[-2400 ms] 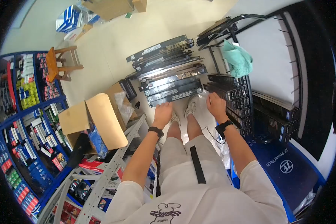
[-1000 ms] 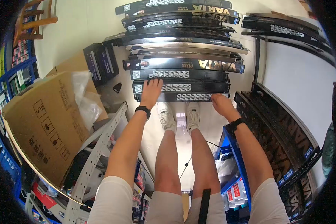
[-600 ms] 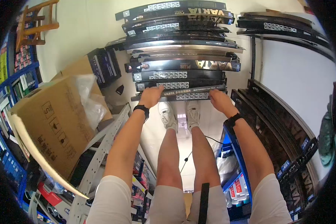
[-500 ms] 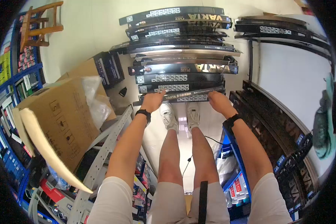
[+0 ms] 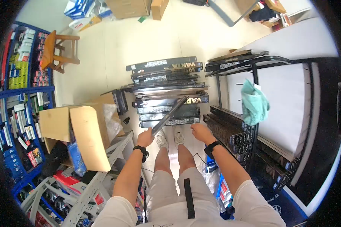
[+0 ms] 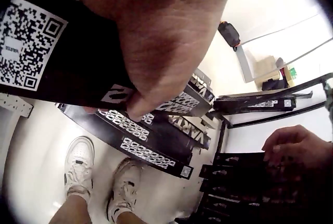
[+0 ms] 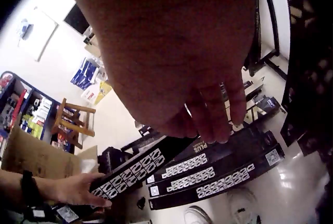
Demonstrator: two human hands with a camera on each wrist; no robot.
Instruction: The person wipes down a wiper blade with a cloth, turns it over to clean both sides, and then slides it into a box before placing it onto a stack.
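In the head view my left hand (image 5: 146,138) grips one end of a long, thin black wiper blade box (image 5: 169,115). The box slants away to the upper right, over rows of similar boxes (image 5: 151,102) on the floor. Close up in the left wrist view, the left hand (image 6: 166,36) is wrapped over the box (image 6: 62,52), beside its printed QR code. My right hand (image 5: 202,133) is apart from the held box, at the right of the front row, fingers loosely bent. In the right wrist view the fingers of the right hand (image 7: 177,68) hang down, overlapping the boxes behind.
An opened cardboard carton (image 5: 89,138) and a grey metal rack (image 5: 113,160) stand at the left. To the right is a black display rack (image 5: 257,145) of boxes with a green cloth (image 5: 255,102) hung on it. A wooden stool (image 5: 58,51) stands at the back left.
Both hands reached to the front row and lifted a box together. The right hand has since let go, and the box has swung diagonally in the left hand. The head view has drawn back.
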